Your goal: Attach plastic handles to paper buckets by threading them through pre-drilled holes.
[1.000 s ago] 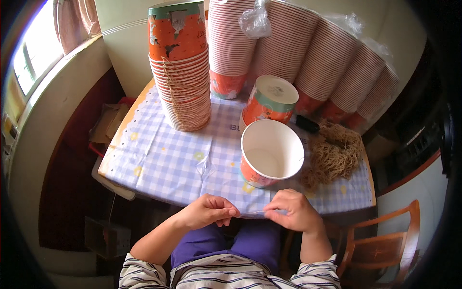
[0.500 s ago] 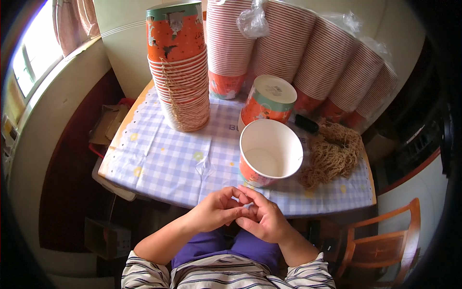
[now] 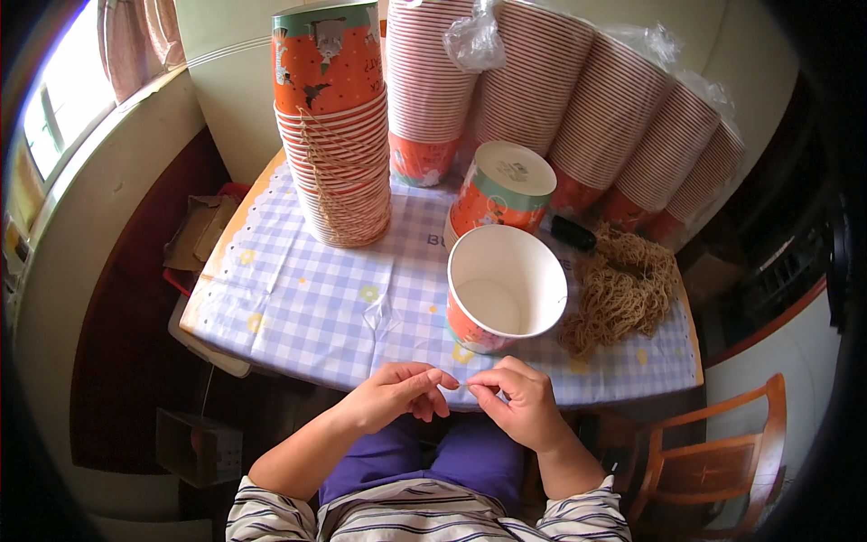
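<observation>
Just in front of the table's near edge, my two hands face each other with a small gap between the fingertips. My left hand point(image 3: 405, 394) has its thumb and forefinger close together, the lower fingers loosely curled. My right hand point(image 3: 521, 403) is pinched, thumb against forefinger. Whatever either hand holds is too small to make out. Beyond them stands a white-lined paper bucket point(image 3: 508, 287), mouth up and tilted in view, orange outside. Behind it, another orange paper bucket point(image 3: 502, 191) with a green band sits upside down. A tangled heap of tan twine point(image 3: 623, 294) lies to the right.
A tall stack of upturned buckets point(image 3: 332, 172) with twine loops down its side stands at the left. Several plastic-wrapped bucket stacks point(image 3: 533, 77) line the back. A black object point(image 3: 573, 233) touches the twine. The checked tablecloth point(image 3: 334, 289) covers the table; a wooden chair point(image 3: 713, 452) stands right.
My hands have drawn apart; their fingers were touching before. The right hand has moved right and closed into a pinch. The buckets and twine stay in place.
</observation>
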{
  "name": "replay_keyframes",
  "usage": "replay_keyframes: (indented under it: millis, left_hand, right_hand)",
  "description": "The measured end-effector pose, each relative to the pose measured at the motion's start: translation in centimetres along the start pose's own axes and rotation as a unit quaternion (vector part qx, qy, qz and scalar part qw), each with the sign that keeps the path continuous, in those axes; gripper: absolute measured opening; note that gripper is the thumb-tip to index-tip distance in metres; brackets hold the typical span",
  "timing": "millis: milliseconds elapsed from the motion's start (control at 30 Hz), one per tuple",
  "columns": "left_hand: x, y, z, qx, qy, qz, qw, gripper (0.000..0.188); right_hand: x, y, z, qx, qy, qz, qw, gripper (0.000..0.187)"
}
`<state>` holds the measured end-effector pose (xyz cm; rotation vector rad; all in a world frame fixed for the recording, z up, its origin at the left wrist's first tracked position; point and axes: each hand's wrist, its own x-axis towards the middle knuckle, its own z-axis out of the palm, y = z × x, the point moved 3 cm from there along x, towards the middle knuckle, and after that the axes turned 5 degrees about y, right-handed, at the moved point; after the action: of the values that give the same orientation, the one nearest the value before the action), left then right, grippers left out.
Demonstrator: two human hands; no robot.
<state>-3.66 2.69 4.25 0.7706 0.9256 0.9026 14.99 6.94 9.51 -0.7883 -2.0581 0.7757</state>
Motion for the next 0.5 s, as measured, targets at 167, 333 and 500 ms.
replay_keyframes:
  millis: [167, 333, 500]
  left_hand:
    - [0.1, 0.4, 1.1, 0.08, 0.009, 0.016, 0.997, 0.029]
    - [0.2, -0.1, 1.2, 0.082, 0.004, 0.045, 0.996, 0.023]
    - [0.1, -0.6, 1.3, 0.097, 0.009, 0.068, 0.993, 0.022]
  right_hand:
    - [-0.2, 0.0, 0.1, -0.006, 0.009, -0.02, 1.0, 0.015]
    - [-0.3, 0.0, 0.1, -0.012, -0.014, -0.016, 1.0, 0.015]
    - [-0.4, 0.0, 0.4, 0.015, -0.008, -0.03, 0.999, 0.013]
